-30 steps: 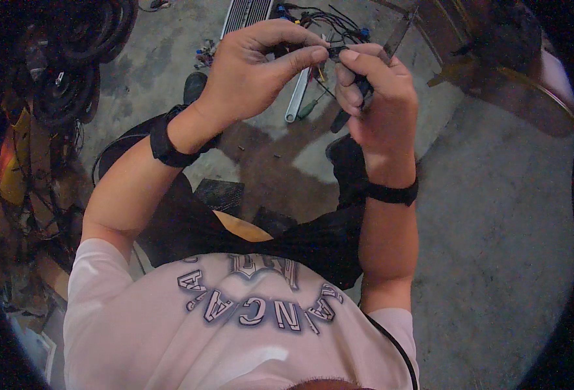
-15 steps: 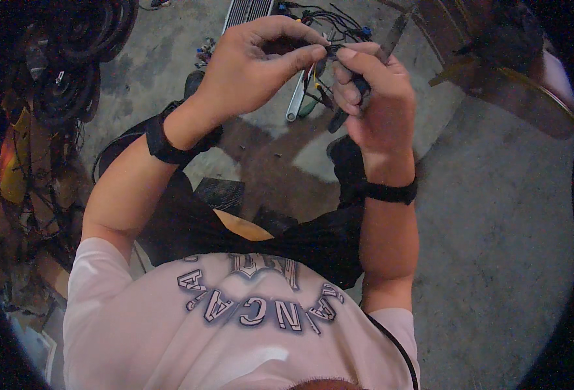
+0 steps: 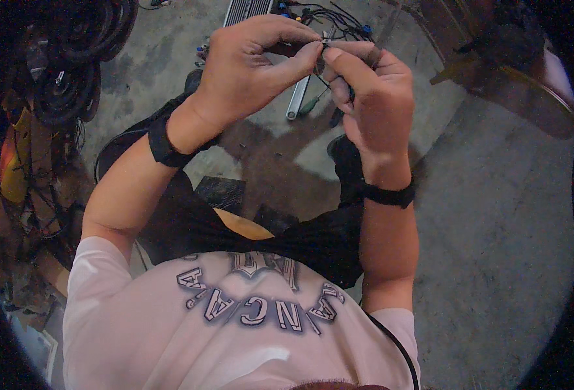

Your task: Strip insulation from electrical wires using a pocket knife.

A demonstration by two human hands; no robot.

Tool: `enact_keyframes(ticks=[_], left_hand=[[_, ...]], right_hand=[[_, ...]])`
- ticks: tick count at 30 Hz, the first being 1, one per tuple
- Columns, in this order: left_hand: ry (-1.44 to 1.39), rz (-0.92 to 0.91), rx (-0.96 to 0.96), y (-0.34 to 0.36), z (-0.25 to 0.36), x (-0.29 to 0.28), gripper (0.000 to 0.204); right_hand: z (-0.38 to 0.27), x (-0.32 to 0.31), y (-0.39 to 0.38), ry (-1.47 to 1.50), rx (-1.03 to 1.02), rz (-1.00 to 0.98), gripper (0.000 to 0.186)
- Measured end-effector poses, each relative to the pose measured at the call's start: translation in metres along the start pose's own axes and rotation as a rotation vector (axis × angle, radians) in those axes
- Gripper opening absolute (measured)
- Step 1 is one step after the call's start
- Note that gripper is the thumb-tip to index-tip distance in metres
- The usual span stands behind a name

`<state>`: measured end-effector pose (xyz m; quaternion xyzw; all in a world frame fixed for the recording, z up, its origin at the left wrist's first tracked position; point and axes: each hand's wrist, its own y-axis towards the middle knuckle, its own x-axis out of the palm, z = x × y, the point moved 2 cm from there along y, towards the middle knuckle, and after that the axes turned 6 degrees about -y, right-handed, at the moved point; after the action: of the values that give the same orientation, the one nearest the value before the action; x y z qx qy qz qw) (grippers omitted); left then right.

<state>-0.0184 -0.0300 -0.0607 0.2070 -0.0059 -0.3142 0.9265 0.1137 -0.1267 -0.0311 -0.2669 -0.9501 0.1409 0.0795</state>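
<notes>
My left hand (image 3: 261, 65) is closed in a pinch, thumb and index fingertip meeting at a small dark piece (image 3: 324, 45) too small to name. Against the same piece press the thumb and index finger of my right hand (image 3: 374, 91). Its other fingers curl around something dark and slim, mostly hidden, with a dark end (image 3: 336, 117) just below them. Beyond the fingertips lies a bundle of black cables (image 3: 339, 19) on the floor. A silver wrench (image 3: 295, 104) and a green-handled tool (image 3: 309, 105) lie below the hands.
A ribbed metal panel (image 3: 248, 9) lies at the far end. Coiled black hoses (image 3: 66, 84) and clutter fill the left side. At the upper right stands a brownish curved object (image 3: 508, 84). A dark flat pad (image 3: 220, 194) lies between my legs on the concrete floor (image 3: 488, 240).
Both hands have shifted slightly left, still pinched together. The right hand has turned a little, and the long dark tool seen across it earlier now hardly shows. Coloured wires under the fingertips are less visible.
</notes>
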Motion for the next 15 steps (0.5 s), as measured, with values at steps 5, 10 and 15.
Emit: enact_keyframes(ticks=[5,10,15], left_hand=[[0.033,0.004,-0.020,-0.0001,-0.0020,-0.0017,0.016],[-0.003,-0.024,-0.075,0.0004,0.0005,-0.0025,0.018],[-0.007,-0.080,-0.130,0.0016,-0.0014,-0.0066,0.017]], right_hand=[[0.0028,0.0002,0.0010,-0.216,-0.151,0.047,0.015],[0.0044,0.0006,-0.0005,-0.338,-0.215,0.059,0.013],[0.0060,0.0030,0.0038,-0.447,-0.407,0.066,0.013]])
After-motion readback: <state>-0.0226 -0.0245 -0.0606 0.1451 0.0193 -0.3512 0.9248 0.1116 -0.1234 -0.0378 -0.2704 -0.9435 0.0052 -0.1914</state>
